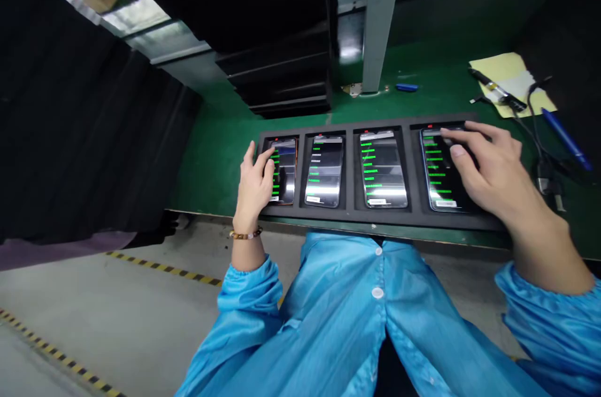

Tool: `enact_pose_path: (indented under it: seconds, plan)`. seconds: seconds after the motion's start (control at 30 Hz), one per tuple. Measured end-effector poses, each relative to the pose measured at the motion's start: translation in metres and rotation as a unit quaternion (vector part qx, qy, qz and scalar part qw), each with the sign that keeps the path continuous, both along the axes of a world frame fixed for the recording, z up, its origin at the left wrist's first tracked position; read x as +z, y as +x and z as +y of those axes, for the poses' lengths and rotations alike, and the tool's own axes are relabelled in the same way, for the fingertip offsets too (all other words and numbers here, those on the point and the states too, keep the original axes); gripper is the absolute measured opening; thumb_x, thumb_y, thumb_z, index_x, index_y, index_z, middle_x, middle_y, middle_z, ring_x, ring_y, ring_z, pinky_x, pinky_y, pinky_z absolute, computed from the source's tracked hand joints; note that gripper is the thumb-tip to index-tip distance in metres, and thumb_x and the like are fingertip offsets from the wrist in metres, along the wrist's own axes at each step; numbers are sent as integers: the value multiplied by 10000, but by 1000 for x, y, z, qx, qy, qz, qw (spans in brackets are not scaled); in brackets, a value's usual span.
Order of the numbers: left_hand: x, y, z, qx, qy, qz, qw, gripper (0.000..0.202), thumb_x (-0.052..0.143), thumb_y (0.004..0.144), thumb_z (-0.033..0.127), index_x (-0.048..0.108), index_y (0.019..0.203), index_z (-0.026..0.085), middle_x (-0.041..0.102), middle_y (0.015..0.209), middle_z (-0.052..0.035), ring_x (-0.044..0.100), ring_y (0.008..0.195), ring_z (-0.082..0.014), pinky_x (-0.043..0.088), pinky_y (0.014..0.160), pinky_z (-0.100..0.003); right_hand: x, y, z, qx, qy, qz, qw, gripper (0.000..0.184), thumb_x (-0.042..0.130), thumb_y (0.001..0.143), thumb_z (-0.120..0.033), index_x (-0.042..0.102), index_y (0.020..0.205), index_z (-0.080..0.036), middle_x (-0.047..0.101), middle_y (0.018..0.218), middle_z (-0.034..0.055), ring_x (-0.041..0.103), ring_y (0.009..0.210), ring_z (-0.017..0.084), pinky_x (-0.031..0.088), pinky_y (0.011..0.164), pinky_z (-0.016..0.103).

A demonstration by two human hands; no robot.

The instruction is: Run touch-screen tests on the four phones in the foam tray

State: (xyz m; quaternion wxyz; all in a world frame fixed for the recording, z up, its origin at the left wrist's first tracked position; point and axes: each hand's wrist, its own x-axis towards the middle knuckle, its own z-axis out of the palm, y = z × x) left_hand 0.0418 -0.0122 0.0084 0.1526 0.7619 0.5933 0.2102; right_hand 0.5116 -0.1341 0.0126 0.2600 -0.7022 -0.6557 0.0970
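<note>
Several smartphones lie face up in the separate slots of a dark foam tray (350,175), their black screens lit with green text lines. My left hand (255,181) is at the leftmost phone (284,175), fingers apart, with its index fingertip at the upper left of that screen. Between my hands are a second phone (325,171) and a third phone (384,168), neither touched. Over the rightmost phone (436,175) is my right hand (491,165), fingers spread, index fingertip near the top of the screen. It hides that phone's right side. Neither hand grips anything.
The tray sits along the front edge of a green table (211,159). Behind it are a stack of black trays (291,84), a grey post (378,27) and a blue cap (406,87). At right lie yellow paper (509,71), a blue pen (566,137) and black cables (538,140).
</note>
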Motion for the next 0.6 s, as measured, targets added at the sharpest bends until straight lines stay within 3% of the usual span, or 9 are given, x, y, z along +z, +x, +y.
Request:
enact_pose_path:
  seconds: [0.1,0.2,0.27,0.43,0.5,0.6]
  plan:
    - [5,6,-13,-28,51,1,998,509,410,1150,600,713,1456,328,358,1817,-40,340,1668,-343,280,1397,-625,10,-20,-5,70,31,23,997,418,436,1126,-450,670,1439,-304,663,1482,96,520,1541,331,412,1262,633]
    - [10,23,-23,-135,67,33,988,415,458,1140,506,806,1309,356,446,1774,0,411,1616,-321,294,1380,-621,9,-40,-2,171,8,34,985,376,453,1106,-427,729,1343,-330,681,1451,71,558,1503,301,429,1249,583]
    - [11,38,-23,-199,49,66,977,406,455,1133,440,809,1318,367,465,1767,-7,441,1592,-314,312,1363,-619,2,-50,8,195,-7,13,981,404,414,1104,-413,735,1334,-326,687,1441,85,569,1486,307,423,1231,599]
    - [13,65,-5,-193,33,106,975,463,458,1113,349,694,1511,334,438,1780,-71,430,1593,-328,288,1370,-619,-5,-58,33,153,2,-21,988,461,368,1094,-379,692,1402,-265,713,1382,131,549,1504,351,373,1217,655]
    - [15,66,-3,-192,25,95,976,459,463,1114,354,686,1514,320,428,1786,-74,424,1603,-332,271,1379,-628,1,-52,28,139,5,-12,990,467,365,1104,-388,687,1421,-269,699,1413,134,536,1521,356,363,1229,655]
    - [17,59,-7,-201,21,60,978,417,467,1123,368,745,1431,334,443,1777,-48,431,1598,-322,307,1368,-615,9,-31,0,80,26,1,996,448,396,1114,-443,706,1404,-299,688,1444,116,563,1503,344,376,1247,631]
